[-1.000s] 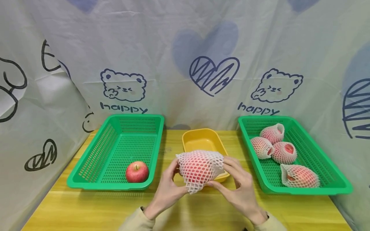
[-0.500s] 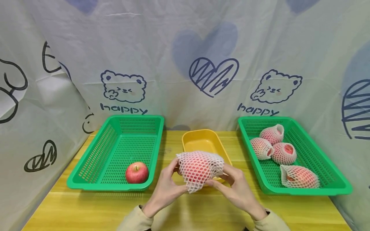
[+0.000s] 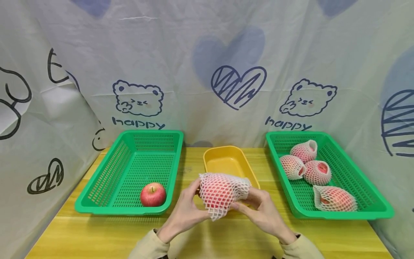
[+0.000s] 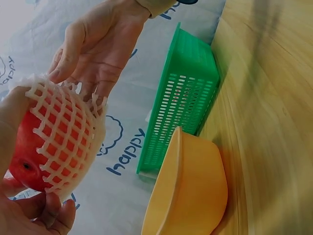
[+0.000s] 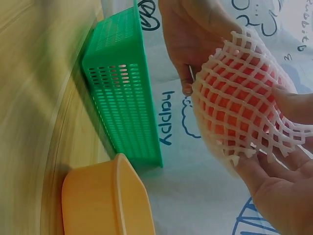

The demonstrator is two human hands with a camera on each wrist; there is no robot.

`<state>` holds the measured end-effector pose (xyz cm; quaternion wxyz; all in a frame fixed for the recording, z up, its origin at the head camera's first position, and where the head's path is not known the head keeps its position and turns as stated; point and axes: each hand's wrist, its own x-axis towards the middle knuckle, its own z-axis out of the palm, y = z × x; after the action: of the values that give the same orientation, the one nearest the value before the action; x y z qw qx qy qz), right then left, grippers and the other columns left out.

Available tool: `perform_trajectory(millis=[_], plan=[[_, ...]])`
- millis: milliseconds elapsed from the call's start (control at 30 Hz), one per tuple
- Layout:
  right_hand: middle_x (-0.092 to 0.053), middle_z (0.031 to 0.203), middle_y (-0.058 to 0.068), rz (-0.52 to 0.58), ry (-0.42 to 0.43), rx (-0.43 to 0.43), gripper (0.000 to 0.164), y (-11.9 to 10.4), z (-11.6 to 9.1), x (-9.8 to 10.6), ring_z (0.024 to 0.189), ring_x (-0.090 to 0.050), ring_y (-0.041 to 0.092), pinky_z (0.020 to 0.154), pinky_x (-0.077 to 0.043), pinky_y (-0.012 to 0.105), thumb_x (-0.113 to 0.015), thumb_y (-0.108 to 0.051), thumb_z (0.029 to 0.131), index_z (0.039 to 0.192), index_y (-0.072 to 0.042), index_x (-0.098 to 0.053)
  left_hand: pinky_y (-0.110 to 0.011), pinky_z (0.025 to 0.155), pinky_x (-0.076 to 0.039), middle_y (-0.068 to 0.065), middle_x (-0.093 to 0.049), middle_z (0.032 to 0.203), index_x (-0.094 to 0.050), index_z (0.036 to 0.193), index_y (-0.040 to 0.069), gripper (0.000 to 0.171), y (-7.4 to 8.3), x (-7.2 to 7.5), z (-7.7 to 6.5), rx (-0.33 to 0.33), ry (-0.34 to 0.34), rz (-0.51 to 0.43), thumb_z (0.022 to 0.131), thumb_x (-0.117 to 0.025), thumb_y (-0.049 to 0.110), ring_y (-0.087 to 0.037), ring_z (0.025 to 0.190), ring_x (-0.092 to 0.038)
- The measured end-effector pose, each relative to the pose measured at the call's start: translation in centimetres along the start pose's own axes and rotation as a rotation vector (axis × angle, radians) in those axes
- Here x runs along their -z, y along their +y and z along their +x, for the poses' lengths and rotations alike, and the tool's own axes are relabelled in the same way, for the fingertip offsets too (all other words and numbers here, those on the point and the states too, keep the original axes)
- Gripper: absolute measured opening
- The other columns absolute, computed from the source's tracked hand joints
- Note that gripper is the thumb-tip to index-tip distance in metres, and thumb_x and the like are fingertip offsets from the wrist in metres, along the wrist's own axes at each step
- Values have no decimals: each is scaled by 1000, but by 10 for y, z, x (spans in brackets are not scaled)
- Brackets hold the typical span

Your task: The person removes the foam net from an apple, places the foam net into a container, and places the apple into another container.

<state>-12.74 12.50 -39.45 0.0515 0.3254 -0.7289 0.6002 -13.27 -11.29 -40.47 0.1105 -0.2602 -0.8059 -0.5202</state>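
A red apple (image 4: 27, 164) sits partly inside a white foam net sleeve (image 3: 220, 194), held up in front of my body. My left hand (image 3: 182, 216) grips the apple and the sleeve's edge on the left, thumb in front. On the other side, my right hand (image 3: 263, 212) pinches the sleeve's loose end, its thumb at the front and its fingers partly hidden behind the net. The left wrist view shows the apple's bare end poking out on the left-hand side. In the right wrist view the net (image 5: 239, 98) stretches over the red skin between both hands.
Behind the hands stands a yellow tray (image 3: 210, 160). A green basket (image 3: 129, 208) at left contains one bare apple (image 3: 153, 194). Another green basket (image 3: 339, 214) at right has several net-wrapped apples (image 3: 318, 172). A printed cloth (image 3: 194, 118) hangs behind the wooden table (image 3: 207, 244).
The right hand's fingers have drawn in lower behind the loose end of the net, and that hand has shifted slightly left. The wrapped apple has dropped a little in view.
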Motion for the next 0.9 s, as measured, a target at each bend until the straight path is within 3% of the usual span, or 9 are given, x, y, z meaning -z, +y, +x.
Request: perform_trajectory(millis=[367,667,900], plan=[[-69,108,32,43,-37,-48,28,0,2,0,98,-71,3,83,-61,28,-66,3,93,119,13,-63,-33,97,-52,-4,-65,126,-52,142,14,80,1,0,0,38,-24,6,71,-88,24,-15,112,-58],[-70,107,32,24,-31,-75,27,3,4,0,97,-70,0,81,-61,26,-68,3,91,116,14,-65,-29,91,-47,-3,-66,120,-53,141,15,84,4,1,-1,79,-34,30,66,-90,26,-11,105,-51],[-71,107,30,67,-27,-95,28,4,4,0,96,-71,1,81,-61,25,-69,3,90,114,16,-65,-32,96,-48,-2,-64,125,-53,141,14,86,5,0,-1,103,-48,11,63,-89,21,-11,109,-51]])
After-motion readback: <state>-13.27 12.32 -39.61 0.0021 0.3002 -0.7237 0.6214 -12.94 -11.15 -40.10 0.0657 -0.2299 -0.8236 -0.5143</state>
